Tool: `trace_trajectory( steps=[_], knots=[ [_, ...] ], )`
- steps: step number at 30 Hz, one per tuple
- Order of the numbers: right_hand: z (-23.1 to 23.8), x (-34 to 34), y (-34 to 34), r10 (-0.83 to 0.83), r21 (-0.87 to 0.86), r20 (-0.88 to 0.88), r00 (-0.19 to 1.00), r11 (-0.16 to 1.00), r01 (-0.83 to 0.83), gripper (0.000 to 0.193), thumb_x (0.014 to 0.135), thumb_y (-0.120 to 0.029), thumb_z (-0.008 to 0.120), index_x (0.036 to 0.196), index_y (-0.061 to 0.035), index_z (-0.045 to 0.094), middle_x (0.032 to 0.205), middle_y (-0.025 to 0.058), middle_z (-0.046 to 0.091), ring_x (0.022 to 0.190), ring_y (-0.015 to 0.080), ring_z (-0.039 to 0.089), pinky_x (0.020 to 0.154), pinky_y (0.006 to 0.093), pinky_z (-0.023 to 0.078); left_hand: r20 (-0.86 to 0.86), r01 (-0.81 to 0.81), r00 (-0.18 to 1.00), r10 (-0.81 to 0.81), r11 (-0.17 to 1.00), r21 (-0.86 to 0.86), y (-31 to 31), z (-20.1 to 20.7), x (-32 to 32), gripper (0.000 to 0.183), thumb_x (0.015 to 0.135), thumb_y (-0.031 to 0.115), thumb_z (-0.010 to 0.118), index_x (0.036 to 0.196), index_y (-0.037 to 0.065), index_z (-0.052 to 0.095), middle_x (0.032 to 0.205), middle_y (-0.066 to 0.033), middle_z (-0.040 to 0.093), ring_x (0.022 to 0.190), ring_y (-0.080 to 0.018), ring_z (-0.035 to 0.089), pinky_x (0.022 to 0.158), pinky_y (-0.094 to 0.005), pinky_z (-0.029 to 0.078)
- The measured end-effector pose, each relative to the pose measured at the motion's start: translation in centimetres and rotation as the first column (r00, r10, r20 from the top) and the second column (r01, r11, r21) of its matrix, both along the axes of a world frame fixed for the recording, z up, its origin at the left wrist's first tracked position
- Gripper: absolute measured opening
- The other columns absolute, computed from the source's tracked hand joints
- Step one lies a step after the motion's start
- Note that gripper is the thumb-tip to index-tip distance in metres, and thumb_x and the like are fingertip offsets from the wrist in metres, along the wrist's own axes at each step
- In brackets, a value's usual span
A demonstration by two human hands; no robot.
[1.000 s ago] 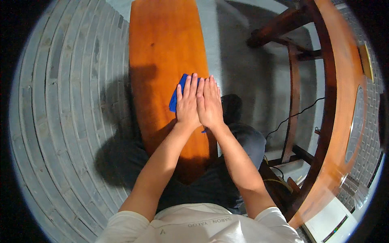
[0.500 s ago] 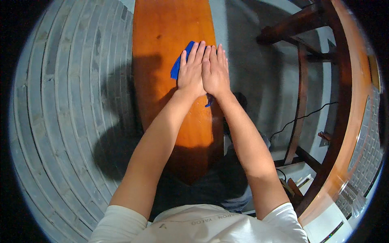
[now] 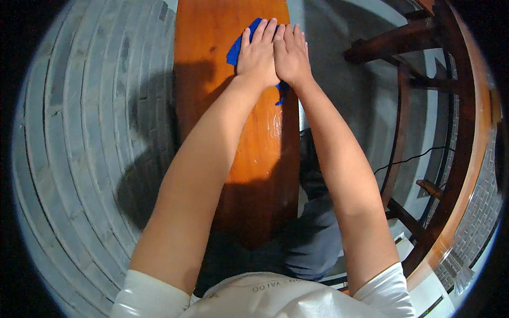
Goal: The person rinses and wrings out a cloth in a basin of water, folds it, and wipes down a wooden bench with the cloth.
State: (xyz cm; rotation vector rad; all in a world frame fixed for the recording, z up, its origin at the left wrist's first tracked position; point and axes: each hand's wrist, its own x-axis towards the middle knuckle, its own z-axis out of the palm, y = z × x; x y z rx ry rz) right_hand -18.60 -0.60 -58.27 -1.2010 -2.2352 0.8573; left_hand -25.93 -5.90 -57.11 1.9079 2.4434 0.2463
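Both my hands lie flat and side by side on a blue cloth [image 3: 233, 54], far up a long orange-brown wooden bench top [image 3: 197, 100]. My left hand [image 3: 258, 57] has its fingers stretched forward, slightly apart. Against it rests my right hand [image 3: 292, 59], flat too, fingers pointing away from me near the right edge of the wood. Most of the cloth is hidden beneath the palms; a corner shows left of the left hand and a scrap below the wrists. Pale wet-looking streaks mark the wood between my forearms.
A grey brick wall [image 3: 79, 132] runs along the left. To the right stands a dark wooden table frame [image 3: 462, 122] with legs and crossbars, and a black cable [image 3: 411, 159] trails through it. My leg [image 3: 313, 233] is beside the bench's near end.
Both hands have slid forward along the bench, away from me, with the blue cloth under them. More streaked wood shows between my arms.
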Motion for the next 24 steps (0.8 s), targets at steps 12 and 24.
trace_trajectory(
  steps=[12,24],
  knots=[
    [-1.7,-4.1,5.8,0.014,-0.059,-0.093,0.996,0.998,-0.019,0.050,0.087,-0.031,0.026,0.123,0.0017,0.033,0.128,0.0266,0.028,0.122,0.0395,0.023,0.102,0.0422,0.016,-0.098,0.067,0.993,-0.065,0.998,0.011,5.7,-2.0,-4.8,0.067,0.072,0.027,0.051,0.131,0.012,0.024,0.137,-0.0102,0.020,0.127,-0.0266,0.016,0.102,-0.0468,0.013],
    [0.3,-1.0,1.9,0.041,-0.081,-0.148,0.988,0.995,-0.053,0.045,0.087,-0.025,0.028,0.121,0.0038,0.034,0.124,0.0262,0.035,0.120,0.0386,0.026,0.102,0.0391,0.018,-0.164,0.058,0.985,-0.057,0.998,0.001,3.1,-0.7,-2.5,0.068,0.071,0.022,0.052,0.132,0.014,0.023,0.137,-0.0113,0.020,0.127,-0.0299,0.017,0.101,-0.0507,0.013]
  ],
)
